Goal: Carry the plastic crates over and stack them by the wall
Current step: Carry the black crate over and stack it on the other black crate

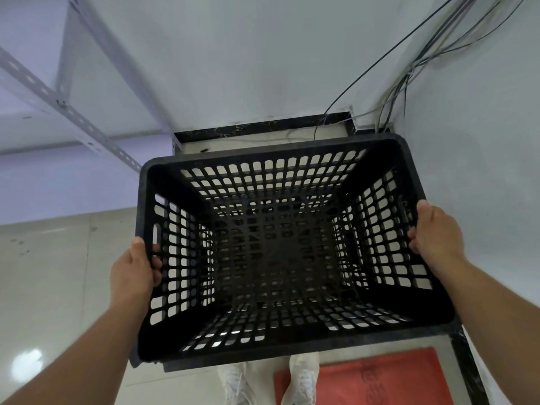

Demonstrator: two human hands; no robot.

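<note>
A black perforated plastic crate (280, 249) fills the middle of the view, seen from above with its open top toward me. My left hand (137, 270) grips its left rim beside the handle slot. On the opposite rim, my right hand (435, 232) holds the crate. A second black rim shows just under its near left corner, so another crate appears to lie beneath; I cannot tell if they touch. The white wall (263, 59) stands directly beyond the crate.
A slotted metal shelf frame (76, 118) runs along the left. Loose cables (409, 71) hang down the right corner to a dark skirting. A red mat (365, 378) lies on the tiled floor by my white shoes (236, 381).
</note>
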